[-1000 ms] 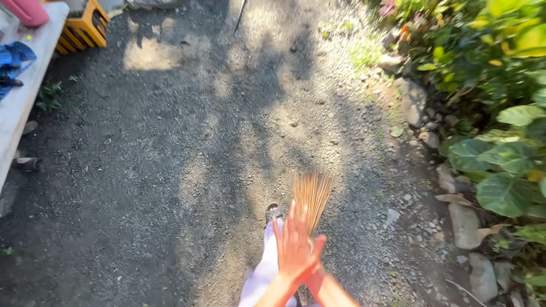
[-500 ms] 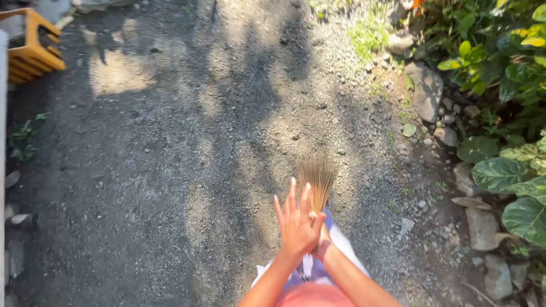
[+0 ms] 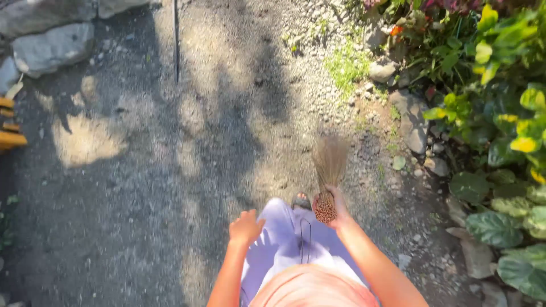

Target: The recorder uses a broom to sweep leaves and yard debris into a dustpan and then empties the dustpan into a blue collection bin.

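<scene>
Gravel path [image 3: 170, 170] w/ rocks [image 3: 409, 122] & leafy plants [image 3: 500, 142] along right edge. Right hand [image 3: 335, 210] clenched round stick broom [image 3: 329, 170], bristles pointing fwd/away, long axis along path. Left hand [image 3: 245, 227] loose, holding nothing.

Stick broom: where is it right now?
Head view, right of centre: the stick broom is gripped in the right hand, bristles fanned over the gravel path, near the border stones.

Right hand [image 3: 335, 211] grips stick broom [image 3: 329, 170]

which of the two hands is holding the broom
The right hand grips the stick broom at its bound end; the left hand is open and holds nothing.
</scene>
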